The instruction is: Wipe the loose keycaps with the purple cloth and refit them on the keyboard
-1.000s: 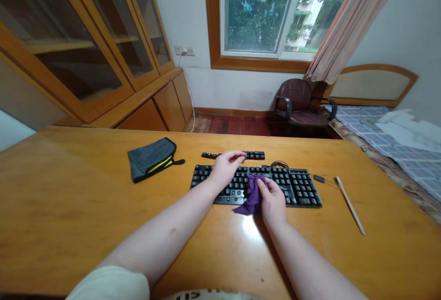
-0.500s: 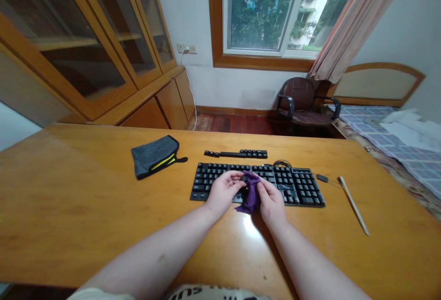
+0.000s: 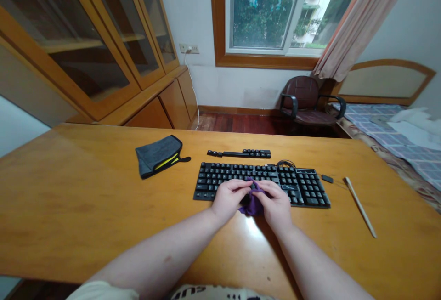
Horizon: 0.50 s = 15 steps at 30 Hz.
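A black keyboard (image 3: pixel 213 180) lies on the wooden table (image 3: pixel 86 199). Over its front edge my two hands meet. My left hand (image 3: pixel 227 197) pinches a small black keycap (image 3: pixel 254 185) between thumb and fingers. My right hand (image 3: pixel 275 201) is closed on a purple cloth (image 3: pixel 253 203) bunched around that keycap. Behind the keyboard sits a row of loose black keycaps (image 3: pixel 241 154).
A grey pouch with a yellow zip (image 3: pixel 159 155) lies left of the keyboard. A pale wooden stick (image 3: pixel 360 206) and a small black piece (image 3: pixel 327 179) lie to the right. A coiled cable (image 3: pixel 284 163) sits behind the keyboard. A chair (image 3: pixel 305 102) and a bed stand beyond the table.
My left hand came back from the loose keycap row with a keycap and joined my right hand. The cloth is now bunched around the keycap between both hands.
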{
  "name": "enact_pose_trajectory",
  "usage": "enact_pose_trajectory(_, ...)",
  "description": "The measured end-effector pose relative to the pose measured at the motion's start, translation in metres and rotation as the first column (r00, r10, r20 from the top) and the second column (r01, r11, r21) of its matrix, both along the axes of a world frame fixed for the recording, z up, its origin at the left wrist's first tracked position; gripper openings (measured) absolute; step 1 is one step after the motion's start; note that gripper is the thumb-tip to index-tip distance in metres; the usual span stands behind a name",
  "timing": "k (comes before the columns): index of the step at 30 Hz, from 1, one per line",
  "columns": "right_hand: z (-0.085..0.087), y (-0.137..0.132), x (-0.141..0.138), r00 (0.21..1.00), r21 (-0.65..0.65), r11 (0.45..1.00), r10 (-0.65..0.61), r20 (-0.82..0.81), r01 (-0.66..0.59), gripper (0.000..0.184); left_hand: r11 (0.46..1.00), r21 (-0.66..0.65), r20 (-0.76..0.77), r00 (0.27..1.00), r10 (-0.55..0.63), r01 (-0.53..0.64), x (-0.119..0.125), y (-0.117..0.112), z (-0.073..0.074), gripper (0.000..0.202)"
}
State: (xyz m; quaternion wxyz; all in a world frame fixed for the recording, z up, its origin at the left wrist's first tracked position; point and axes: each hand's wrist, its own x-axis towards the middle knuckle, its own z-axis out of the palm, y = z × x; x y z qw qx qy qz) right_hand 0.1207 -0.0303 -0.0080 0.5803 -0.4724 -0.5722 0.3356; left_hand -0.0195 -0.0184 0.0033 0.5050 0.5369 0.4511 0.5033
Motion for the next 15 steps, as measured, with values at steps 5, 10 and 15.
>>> enact_pose_trajectory(5,-0.0016,-0.0005,0.0013,0.998,-0.035,0.997,-0.064,0.012,0.065,0.008,1.0,-0.018,0.032,0.999,-0.006,0.006,-0.0005,0.0,0.0023,0.021)
enact_pose_trajectory(10,-0.0008,-0.0005,-0.0009,0.998,-0.14,0.988,-0.069,0.005,0.07,0.011,0.995,-0.099,0.116,0.993,0.015,-0.004,0.0027,0.0015,0.003,0.027)
enact_pose_trajectory(15,0.0052,0.0004,-0.0024,0.999,-0.197,0.98,-0.038,-0.033,0.031,0.017,0.994,-0.108,0.157,0.987,0.018,-0.001,0.0041,0.0011,-0.0001,0.05)
